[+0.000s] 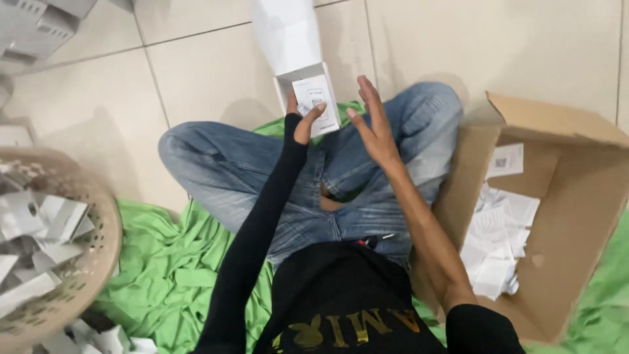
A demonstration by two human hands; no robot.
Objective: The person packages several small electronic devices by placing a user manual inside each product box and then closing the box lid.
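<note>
The person sits cross-legged on a tiled floor [216,72], jeans over a green cloth [164,262], and holds a small white carton [308,92] out in front of the knees. The left hand [303,121], in a long black sleeve, grips the carton's near end, thumb curled over the edge where a folded white leaflet [313,95] sits in the open mouth. The right hand [370,121] is spread wide just beside the carton, fingers [367,88] apart and holding nothing — it looks to have just let go of the leaflet or to be about to press it in; which one cannot be told.

As a judgement, this carton is partway: the leaflet is in the opening, but the end flap is not yet shut. How the wider job stands shows at the sides — a brown cardboard box [557,124] on the right has a loose heap of leaflets [498,242] left in it, so a good deal seems to remain. A woven basket [98,262] on the left holds many white folded pieces [46,229], whether finished or unassembled cartons is unclear
</note>
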